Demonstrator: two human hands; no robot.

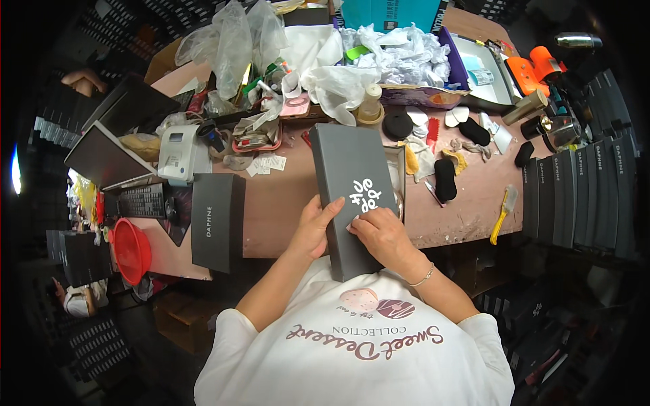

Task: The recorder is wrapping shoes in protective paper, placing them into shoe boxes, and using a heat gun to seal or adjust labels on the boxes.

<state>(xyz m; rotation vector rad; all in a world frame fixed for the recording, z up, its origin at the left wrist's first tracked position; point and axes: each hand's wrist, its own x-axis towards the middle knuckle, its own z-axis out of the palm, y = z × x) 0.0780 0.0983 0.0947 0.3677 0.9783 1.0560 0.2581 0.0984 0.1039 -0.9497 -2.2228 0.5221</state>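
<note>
A dark grey shoebox (pixel 352 152) with white lettering on its face is tilted up in front of my body, its near end against my shirt. My left hand (pixel 315 224) grips its left edge, thumb on the face and fingers partly hidden by the side. On the face, over the lettering, rests my right hand (pixel 380 233), its fingers curled and pinched together. Whatever those fingertips may hold is too small to make out. Just behind the shoebox's right side lies an open box (pixel 404 186) with something whitish inside, mostly covered.
Left stand another grey shoebox (pixel 218 223), a label printer (pixel 179 154), a keyboard (pixel 141 201) and a red basin (pixel 130 250). Black insoles (pixel 445 180) and a yellow-handled brush (pixel 503 215) lie right, beside stacked shoeboxes (pixel 565 196). Crumpled paper fills a purple box (pixel 458 61) behind.
</note>
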